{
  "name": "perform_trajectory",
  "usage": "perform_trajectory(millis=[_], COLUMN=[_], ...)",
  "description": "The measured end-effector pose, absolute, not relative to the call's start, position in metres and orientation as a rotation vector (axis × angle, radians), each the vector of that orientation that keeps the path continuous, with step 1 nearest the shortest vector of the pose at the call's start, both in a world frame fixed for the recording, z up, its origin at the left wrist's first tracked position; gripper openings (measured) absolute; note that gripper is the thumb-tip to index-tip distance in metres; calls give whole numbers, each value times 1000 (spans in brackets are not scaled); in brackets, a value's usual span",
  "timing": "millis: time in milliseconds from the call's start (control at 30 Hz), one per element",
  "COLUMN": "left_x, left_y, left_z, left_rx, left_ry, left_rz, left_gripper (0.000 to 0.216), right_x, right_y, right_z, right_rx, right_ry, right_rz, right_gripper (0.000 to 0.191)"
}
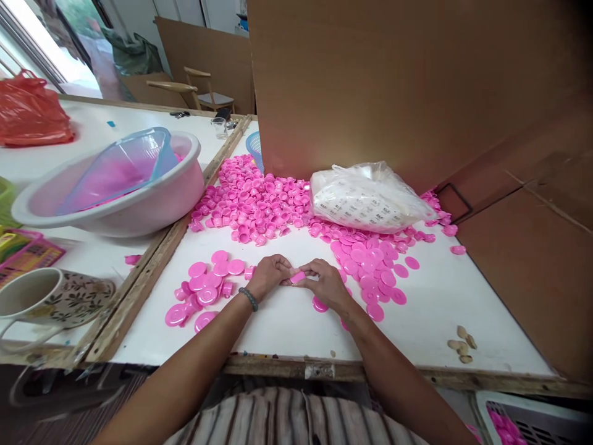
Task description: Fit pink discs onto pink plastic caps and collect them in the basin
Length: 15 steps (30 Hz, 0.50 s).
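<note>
Left grip: you had it closed at the fingertips on the left end of a small pink piece; a beaded bracelet circled that wrist.
Right grip: your thumb and fingers pinched the same piece from its right side.
Piece's place: it was between your two hands, at the centre of the frame, over the white desk.
Loose cluster: pink discs and cup-like parts lay left of centre, near your left wrist.
Cup heap: small pink cups were piled at upper centre.
Disc spread: flat pink discs lay right of centre, beside your right hand.
Plastic bag: it rested on the pink parts, before the tall cardboard at upper right.
Basin: it stood at left, a translucent blue container tilted inside.
Mug: you had this flower-patterned one at lower left.
</note>
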<state>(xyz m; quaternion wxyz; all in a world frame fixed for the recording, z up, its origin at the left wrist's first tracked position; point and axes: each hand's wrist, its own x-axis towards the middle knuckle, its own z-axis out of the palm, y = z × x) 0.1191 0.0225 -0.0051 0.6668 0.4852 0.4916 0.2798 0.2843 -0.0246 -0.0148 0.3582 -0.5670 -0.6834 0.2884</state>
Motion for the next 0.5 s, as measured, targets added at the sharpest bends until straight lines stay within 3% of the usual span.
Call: perform_trajectory(millis=[300,500], left_x=[121,123], left_y=[20,24], left_z=[-6,-3], left_rx=[1071,1106], left_ry=[1196,1217], left_rz=[533,466], left_gripper=[36,36], right_x=[286,282], right_y=[-22,-25], right_z=[-15,-13], right_rx=[-1501,-1611], right_ry=[-1666,-1615], right_rz=[1044,956], right_gripper=[28,29])
